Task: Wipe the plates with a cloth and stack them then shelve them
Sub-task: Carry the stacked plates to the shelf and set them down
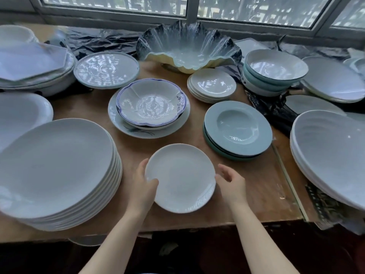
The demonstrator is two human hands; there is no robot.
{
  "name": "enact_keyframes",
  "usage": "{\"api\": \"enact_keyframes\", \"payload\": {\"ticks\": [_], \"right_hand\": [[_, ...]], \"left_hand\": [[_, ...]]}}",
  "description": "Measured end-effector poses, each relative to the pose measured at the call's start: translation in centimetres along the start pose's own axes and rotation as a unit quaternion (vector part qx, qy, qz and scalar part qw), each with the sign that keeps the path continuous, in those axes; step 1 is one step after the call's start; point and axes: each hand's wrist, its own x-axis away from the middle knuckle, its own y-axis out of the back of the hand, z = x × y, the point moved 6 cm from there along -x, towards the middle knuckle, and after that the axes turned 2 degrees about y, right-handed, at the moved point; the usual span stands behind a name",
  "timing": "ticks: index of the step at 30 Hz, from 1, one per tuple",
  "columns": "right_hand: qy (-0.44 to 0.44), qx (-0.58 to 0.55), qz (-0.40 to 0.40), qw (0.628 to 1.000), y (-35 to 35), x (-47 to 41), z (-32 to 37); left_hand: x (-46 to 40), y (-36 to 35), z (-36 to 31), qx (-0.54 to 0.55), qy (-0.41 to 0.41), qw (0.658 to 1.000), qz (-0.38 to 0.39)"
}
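A small white plate [180, 177] sits low over the wooden table [246, 184] near its front edge. My left hand [143, 185] grips its left rim, thumb curled over the top. My right hand [231, 181] is at the plate's right rim with relaxed fingers, touching or just beside it. No cloth is in view.
A tall stack of large white plates [57, 171] stands left. Teal rimmed plates [238, 128] lie right of centre, a blue-edged bowl [151, 103] on a plate behind, small white plates [212, 85], a shell-shaped dish [188, 48], stacked bowls [275, 69] and big white bowls [333, 151] at right.
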Motion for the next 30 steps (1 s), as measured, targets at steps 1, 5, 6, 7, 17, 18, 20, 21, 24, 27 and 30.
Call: {"api": "enact_keyframes", "payload": {"ticks": [1,5,6,7,17,18,20,21,24,27,30], "right_hand": [[0.006,-0.009,-0.011,1.0,0.6,0.3,0.1],[0.009,-0.055,-0.059,0.997,3.8,1.9,0.4],[0.011,-0.067,-0.067,0.995,4.7,2.5,0.4],[0.015,-0.078,-0.075,0.994,5.9,3.2,0.3],[0.05,-0.137,-0.28,0.949,27.6,19.5,-3.9],[0.044,-0.142,-0.316,0.937,30.2,22.5,-5.1],[0.032,-0.147,-0.383,0.911,34.7,29.2,-7.5],[0.026,-0.149,-0.415,0.897,36.7,32.7,-8.7],[0.003,-0.171,-0.508,0.844,41.2,42.9,-13.1],[-0.017,-0.189,-0.584,0.789,44.3,52.5,-17.2],[-0.032,-0.198,-0.648,0.735,46.0,61.7,-20.4]], "left_hand": [[0.3,0.1,-0.5,0.005,-0.013,1.0,0.006],[1.2,-0.5,-3.7,0.0,-0.076,0.996,0.048],[1.4,-1.2,-4.6,0.006,-0.092,0.993,0.067],[1.7,-2.1,-5.5,0.018,-0.102,0.99,0.093],[17.9,-22.9,-11.4,0.055,-0.145,0.874,0.46],[20.7,-25.0,-11.1,0.056,-0.138,0.861,0.486],[26.7,-28.5,-10.1,0.049,-0.126,0.833,0.536],[29.9,-30.0,-9.4,0.041,-0.125,0.816,0.563],[39.0,-34.1,-6.4,0.015,-0.109,0.769,0.63],[47.9,-37.5,-3.1,-0.005,-0.104,0.724,0.682],[56.9,-40.1,0.2,-0.024,-0.087,0.669,0.738]]}}
